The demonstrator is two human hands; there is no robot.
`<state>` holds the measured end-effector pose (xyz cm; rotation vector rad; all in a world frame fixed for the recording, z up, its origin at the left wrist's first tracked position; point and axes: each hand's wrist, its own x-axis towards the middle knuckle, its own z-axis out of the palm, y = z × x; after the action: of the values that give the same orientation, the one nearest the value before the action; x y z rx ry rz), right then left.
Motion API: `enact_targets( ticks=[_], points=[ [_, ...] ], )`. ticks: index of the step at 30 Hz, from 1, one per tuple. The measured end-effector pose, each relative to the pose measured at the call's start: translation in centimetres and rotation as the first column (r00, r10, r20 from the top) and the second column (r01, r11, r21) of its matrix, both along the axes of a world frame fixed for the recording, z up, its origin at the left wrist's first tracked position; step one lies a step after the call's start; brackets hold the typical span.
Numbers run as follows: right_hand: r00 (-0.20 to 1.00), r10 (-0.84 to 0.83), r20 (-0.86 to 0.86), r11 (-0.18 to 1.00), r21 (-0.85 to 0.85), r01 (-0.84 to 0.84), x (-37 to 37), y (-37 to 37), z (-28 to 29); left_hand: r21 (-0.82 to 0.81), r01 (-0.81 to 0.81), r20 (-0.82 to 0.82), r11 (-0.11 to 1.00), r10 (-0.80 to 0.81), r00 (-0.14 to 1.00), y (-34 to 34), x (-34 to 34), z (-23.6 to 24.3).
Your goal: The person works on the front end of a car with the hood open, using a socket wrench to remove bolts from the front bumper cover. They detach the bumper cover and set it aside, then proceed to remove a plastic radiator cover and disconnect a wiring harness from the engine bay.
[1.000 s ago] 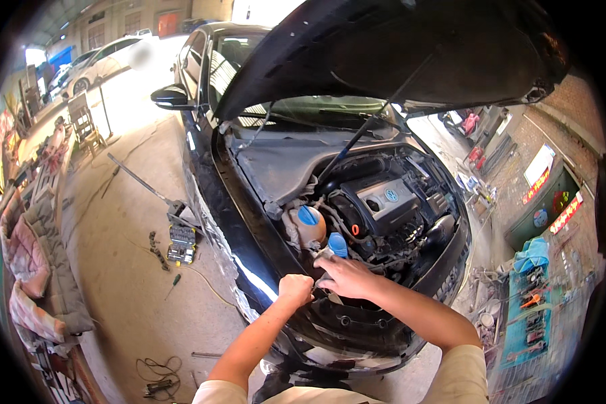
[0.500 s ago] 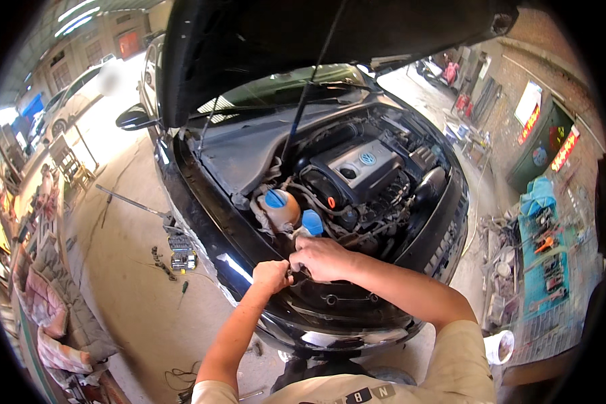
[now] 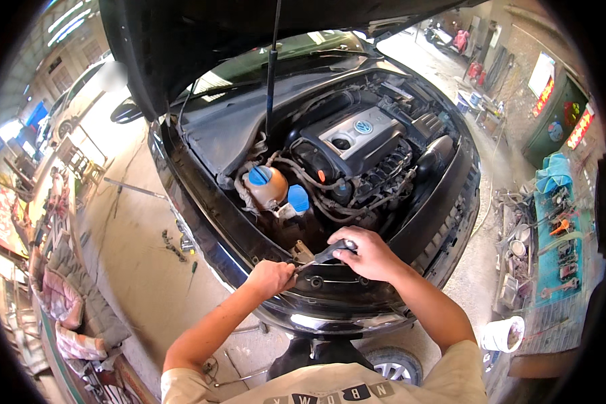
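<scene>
My right hand grips a dark-handled tool; my left hand, closed near its tip, probably steadies it.

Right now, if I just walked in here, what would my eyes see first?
Probably the big black raised hood, stretching across the top, with the silver-and-black engine cover below it. Next, your eyes might jump to the orange tank and its bright blue cap, left of the engine cover. Below the middle, the right hand holds a dark-handled tool that points toward the left hand.
</scene>
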<state>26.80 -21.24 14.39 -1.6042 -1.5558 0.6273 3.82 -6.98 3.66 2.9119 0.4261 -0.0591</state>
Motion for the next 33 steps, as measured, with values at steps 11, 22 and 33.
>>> enact_targets(
  ticks=[11, 22, 33],
  points=[
    [0.552, -0.402, -0.731, 0.894, -0.445, 0.062, 1.0, -6.8, -6.8, -0.474, -0.215, -0.123, 0.854, 0.177, 0.976, -7.2, -8.8, 1.5],
    [0.342, -0.610, -0.715, 0.759, -0.651, -0.007, -4.8, -6.7, -12.9, -0.771, 0.206, -0.287, -0.602, 0.619, 0.731, 3.4, -7.1, 3.1],
    [0.172, -0.796, -0.580, 0.603, -0.743, 0.290, -10.4, -3.1, -15.1, -0.642, -0.213, 0.585, 0.737, 0.650, 0.485, 34.3, 3.9, 0.5]
  ],
)
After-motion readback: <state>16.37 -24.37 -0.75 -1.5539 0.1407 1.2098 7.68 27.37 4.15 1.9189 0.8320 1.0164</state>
